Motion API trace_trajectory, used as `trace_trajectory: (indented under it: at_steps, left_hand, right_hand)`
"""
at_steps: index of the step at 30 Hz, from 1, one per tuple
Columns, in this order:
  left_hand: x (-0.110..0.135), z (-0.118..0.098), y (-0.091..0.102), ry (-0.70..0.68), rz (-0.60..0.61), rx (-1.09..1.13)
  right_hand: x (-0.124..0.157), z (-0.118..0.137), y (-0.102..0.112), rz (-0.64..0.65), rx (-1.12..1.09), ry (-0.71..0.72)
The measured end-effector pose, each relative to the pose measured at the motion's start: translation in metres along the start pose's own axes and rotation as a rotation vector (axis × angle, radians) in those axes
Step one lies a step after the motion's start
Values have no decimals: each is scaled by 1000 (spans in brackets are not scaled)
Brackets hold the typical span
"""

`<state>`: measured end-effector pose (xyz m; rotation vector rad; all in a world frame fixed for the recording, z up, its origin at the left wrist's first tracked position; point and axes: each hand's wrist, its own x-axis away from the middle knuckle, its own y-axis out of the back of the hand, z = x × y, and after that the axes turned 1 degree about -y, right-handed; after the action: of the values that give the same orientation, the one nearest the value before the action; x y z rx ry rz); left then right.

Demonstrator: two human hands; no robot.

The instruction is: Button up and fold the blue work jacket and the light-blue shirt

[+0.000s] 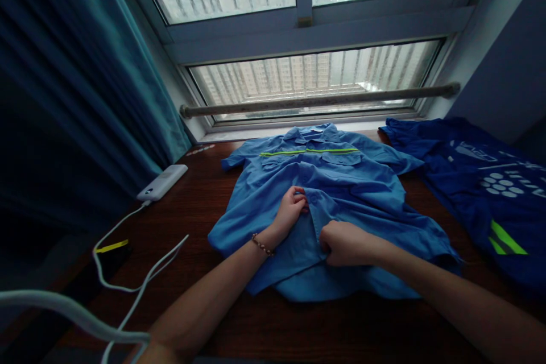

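A light blue short-sleeved shirt point(273, 182) lies front up on the dark wooden table, its collar toward the window and a yellow-green stripe across the chest. With fingers curled, my left hand point(293, 205) grips the edge of the shirt's front opening near the middle. Lower down on the same front edge, close to the hem, my right hand point(343, 243) is closed in a fist on the cloth. Its fingertips are partly hidden. The fabric between and around my hands is wrinkled. A beaded bracelet point(262, 244) circles my left wrist.
To the right lies a darker blue garment point(464, 182) with white print. A white power bank point(162, 182) with a white cable point(145, 284) rests at the left, near a blue curtain point(140, 79). A metal bar point(319, 101) crosses before the window.
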<state>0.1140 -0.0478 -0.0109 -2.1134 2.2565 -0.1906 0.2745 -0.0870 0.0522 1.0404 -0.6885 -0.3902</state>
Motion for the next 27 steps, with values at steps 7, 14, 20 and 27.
trace_trajectory:
  at_steps: [7,14,20,27]
  left_hand:
    - [14,-9,-13,-115,-120,-309]
    - [52,-28,-36,-172,-68,-669]
    - [64,-30,-43,-203,261,-996]
    - [62,-26,-42,-223,403,-1152]
  right_hand:
    - [-2,-53,35,132,-546,24]
    - [14,-64,58,14,-1042,-49]
    - [21,-66,69,-208,-1376,-105]
    - [17,-58,63,-250,-1458,-59]
